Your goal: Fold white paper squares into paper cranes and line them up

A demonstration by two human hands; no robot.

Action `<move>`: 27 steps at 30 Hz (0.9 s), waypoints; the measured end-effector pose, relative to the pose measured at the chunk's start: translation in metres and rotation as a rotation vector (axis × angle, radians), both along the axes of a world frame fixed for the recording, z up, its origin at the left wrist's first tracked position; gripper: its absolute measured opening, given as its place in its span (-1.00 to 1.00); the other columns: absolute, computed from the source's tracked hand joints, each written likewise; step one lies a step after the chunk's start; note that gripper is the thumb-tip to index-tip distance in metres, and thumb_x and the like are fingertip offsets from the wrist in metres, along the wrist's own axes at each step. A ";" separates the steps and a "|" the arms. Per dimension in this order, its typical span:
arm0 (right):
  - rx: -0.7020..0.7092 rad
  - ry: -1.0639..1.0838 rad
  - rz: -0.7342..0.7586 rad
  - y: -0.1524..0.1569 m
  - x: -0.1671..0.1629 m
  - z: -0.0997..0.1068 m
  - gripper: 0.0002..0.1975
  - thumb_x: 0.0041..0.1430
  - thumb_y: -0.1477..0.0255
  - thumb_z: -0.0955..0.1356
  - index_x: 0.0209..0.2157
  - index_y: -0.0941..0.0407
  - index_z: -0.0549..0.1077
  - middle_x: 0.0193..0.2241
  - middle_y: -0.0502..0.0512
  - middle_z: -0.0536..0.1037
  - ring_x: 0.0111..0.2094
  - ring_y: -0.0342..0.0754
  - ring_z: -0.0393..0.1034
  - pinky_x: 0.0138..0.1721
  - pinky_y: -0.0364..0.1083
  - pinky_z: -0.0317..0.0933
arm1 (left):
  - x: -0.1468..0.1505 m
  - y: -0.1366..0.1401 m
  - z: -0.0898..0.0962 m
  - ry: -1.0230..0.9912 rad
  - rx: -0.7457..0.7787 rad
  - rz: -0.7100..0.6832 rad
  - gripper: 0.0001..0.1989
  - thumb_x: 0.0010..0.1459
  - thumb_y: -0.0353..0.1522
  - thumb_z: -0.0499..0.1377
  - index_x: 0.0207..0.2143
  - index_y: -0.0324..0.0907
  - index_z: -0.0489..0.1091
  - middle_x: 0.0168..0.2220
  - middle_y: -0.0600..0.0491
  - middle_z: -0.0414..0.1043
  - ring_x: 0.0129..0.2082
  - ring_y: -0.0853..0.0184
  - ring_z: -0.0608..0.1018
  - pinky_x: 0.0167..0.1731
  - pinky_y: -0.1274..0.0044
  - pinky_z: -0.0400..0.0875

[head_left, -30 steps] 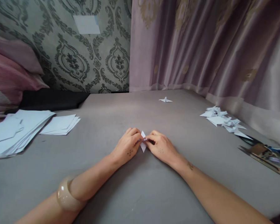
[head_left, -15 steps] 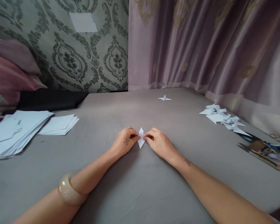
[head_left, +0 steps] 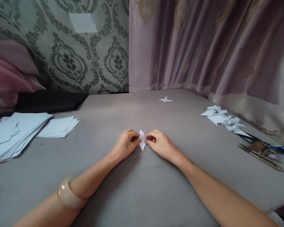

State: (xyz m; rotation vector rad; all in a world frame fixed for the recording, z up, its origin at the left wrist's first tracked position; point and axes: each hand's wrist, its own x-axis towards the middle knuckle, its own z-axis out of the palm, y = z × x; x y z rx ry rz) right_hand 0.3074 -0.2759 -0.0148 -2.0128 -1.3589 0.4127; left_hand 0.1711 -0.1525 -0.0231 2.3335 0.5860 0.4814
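Observation:
A small diamond-shaped piece of folded white paper [head_left: 142, 145] stands between my hands in the middle of the grey surface. My left hand [head_left: 127, 142] pinches its left corner between thumb and fingers. On the opposite side, my right hand [head_left: 159, 143] pinches the right corner the same way. One point of the paper faces away from me and one faces me, with a small raised flap near the far end. My fingertips hide the two side corners.
Stacked white sheets [head_left: 38, 126] and smaller paper squares [head_left: 59, 127] lie at left. One folded paper crane [head_left: 166, 99] sits at the back. Several more paper cranes [head_left: 217, 118] are heaped at right, beside scissors [head_left: 260, 157] and other tools. A black cloth [head_left: 44, 101] lies back left.
Both hands keep their pinch on the folded paper, with only slight finger movement. The whole view has shifted a little, so things appear slightly further left.

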 end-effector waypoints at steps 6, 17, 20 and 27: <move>0.066 0.150 -0.061 0.000 0.000 0.001 -0.82 0.02 0.50 0.32 -0.27 0.12 0.44 -0.39 0.01 0.53 -0.47 -0.19 0.34 -0.34 -0.17 0.23 | 0.000 -0.002 0.000 -0.066 -0.045 0.030 -0.83 0.03 -0.35 0.20 -0.28 -0.16 0.47 -0.31 0.03 0.43 -0.33 0.33 0.45 -0.32 0.52 0.33; 0.084 0.117 -0.062 0.000 -0.006 0.005 -0.84 0.02 0.51 0.28 -0.34 0.11 0.47 -0.45 0.00 0.54 -0.46 -0.18 0.37 -0.36 -0.18 0.23 | 0.002 -0.008 0.007 -0.049 -0.138 0.031 -0.84 0.09 -0.31 0.11 -0.38 -0.15 0.47 -0.44 0.11 0.48 -0.45 0.39 0.46 -0.43 0.58 0.31; 0.077 0.123 -0.065 0.001 -0.006 0.005 -0.84 0.02 0.50 0.29 -0.34 0.12 0.48 -0.45 0.00 0.54 -0.48 -0.18 0.36 -0.38 -0.18 0.22 | 0.002 -0.009 0.010 -0.036 -0.139 0.021 -0.81 0.10 -0.30 0.09 -0.41 -0.18 0.46 -0.51 0.13 0.43 -0.49 0.41 0.42 -0.47 0.61 0.26; 0.055 0.130 -0.074 0.000 -0.007 0.004 -0.83 0.02 0.45 0.29 -0.33 0.11 0.49 -0.46 -0.01 0.53 -0.52 -0.19 0.33 -0.43 -0.19 0.19 | 0.002 -0.009 0.010 -0.040 -0.165 0.036 -0.80 0.08 -0.33 0.08 -0.43 -0.19 0.47 -0.55 0.16 0.38 -0.52 0.44 0.35 -0.48 0.62 0.19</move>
